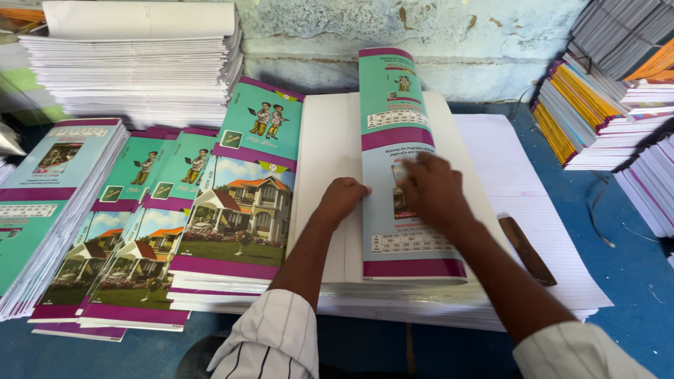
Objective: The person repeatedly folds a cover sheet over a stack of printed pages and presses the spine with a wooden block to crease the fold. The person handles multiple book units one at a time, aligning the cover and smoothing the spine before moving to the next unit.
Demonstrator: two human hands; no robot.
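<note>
we're folding: left fist (342,196) presses the white board (326,161), open right palm (432,189) flattens the notebook cover (393,98); next, crease firmly.

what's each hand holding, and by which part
Nothing is gripped. The right hand presses flat on the middle of the folded cover; the left hand, a fist, rests at its left edge, on the white sheets.

**Folded cover on a white stack**

A long teal-and-purple printed paper cover (397,151) lies folded lengthwise over a white block of blank pages (330,161), its far end curling up off the pile. It shows small cartoon figures near the top, purple bands across, and pale printed tables. The white block sits on a wider sheet of ruled paper (533,210), squarely aligned.
</note>
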